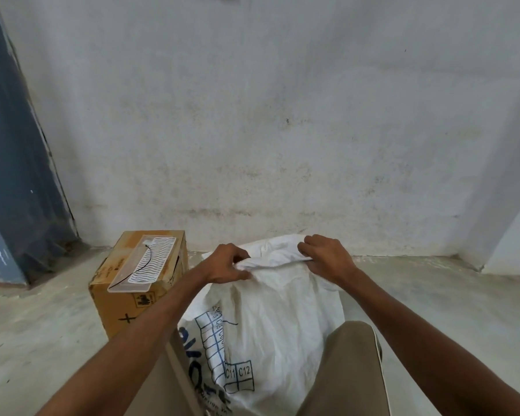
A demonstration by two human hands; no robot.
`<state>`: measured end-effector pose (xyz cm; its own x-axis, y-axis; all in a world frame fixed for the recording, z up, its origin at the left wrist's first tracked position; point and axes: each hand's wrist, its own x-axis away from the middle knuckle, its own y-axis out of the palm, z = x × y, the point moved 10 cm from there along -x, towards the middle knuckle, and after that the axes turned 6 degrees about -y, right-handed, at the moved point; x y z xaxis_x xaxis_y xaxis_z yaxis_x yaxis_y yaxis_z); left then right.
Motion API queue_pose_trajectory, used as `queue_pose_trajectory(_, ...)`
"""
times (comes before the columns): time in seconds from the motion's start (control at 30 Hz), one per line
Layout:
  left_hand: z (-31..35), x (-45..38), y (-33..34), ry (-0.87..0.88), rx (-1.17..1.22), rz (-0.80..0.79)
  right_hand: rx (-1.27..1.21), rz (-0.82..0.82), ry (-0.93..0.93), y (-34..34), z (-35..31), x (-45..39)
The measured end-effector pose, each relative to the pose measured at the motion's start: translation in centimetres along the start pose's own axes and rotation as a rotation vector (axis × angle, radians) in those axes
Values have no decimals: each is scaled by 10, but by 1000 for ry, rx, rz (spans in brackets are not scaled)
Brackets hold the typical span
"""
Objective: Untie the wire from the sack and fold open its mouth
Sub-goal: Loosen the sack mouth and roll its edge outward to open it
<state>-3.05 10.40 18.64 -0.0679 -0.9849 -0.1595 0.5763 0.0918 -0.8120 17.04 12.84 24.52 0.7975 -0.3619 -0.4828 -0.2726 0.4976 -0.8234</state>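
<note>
Bare concrete floor [433,295] against a stained grey plaster wall [282,115], blue-painted column [18,175] at the left.

White woven sack [267,325] stands on the floor between the person's knees, just right of a cardboard box [138,283]. A clear plastic sheet with a wavy white trace pattern [146,262] and a thin black lead lies on the box top.

Left hand [225,264] pinches the near rim of the sack mouth, fingers curled round a fold of fabric. Right hand [324,255] grips the same rim further right, fingers curled over the edge. Rim is stretched between them and rolled outward.

No wire visible at the neck; likely already off, fold-down in progress.

Handling, my read: thin, soft, crinkly woven plastic, light, no stiffness of its own. It slumps, so the rim needs two grips well apart to hold a cuff. Probably a bit slippery, so pinch a doubled fold, not a single layer. Contents not visible, weight unknown.

Writing: blue printed grid on the sack front with cells "C11" and "C12" legible; large blue lettering below is creased and cut off, unreadable. Box markings too small to read.
</note>
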Motion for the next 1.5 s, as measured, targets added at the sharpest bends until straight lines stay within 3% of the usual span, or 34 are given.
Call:
queue_pose_trajectory(0.07, -7, 0, -2, -49, 52, 15, 98, 15, -55, 4, -5, 5)
queue_pose_trajectory(0.17, 2, 1, -15, -42, 31, 166, -103, 37, 40, -2, 2, 3)
queue_pose_trajectory(0.3, 41, 8, -17, 207, -355, 395, -528, -173, 173, 19, -13, -15)
queue_pose_trajectory(0.37, 61, 14, -4, 365, -443, 434, -567, -234, 202, 29, -23, -23)
queue_pose_trajectory(0.47, 72, 15, 4, 448, -433, 390, -480, -193, 200, 30, -30, -34)
queue_pose_trajectory(0.6, 33, 4, -7, 154, 44, 105, -389, -63, 182, 23, -35, -33)
queue_pose_trajectory(0.67, 13, 4, -13, 61, 174, 84, -316, -10, 135, 22, -39, -27)
queue_pose_trajectory(0.83, 3, 2, 11, -31, -27, -129, -75, 28, -126, 22, -70, -22)
queue_pose_trajectory(0.9, 16, 1, 12, 45, -133, -64, -110, 15, -111, 21, -68, -22)
queue_pose_trajectory(1.1, 50, 12, 4, 324, -516, 242, -627, -231, 270, 54, -34, -18)
queue_pose_trajectory(1.2, 69, 31, 29, 602, -652, 304, -630, -297, 270, 62, -39, -16)
queue_pose_trajectory(1.27, 73, 41, 38, 697, -615, 338, -592, -267, 252, 61, -45, -15)
queue_pose_trajectory(1.4, 30, 28, 27, 323, -136, 122, -505, -139, 178, 55, -51, -8)
queue_pose_trajectory(1.5, -4, 26, 32, 210, -185, -14, -391, -85, 65, 54, -60, 2)
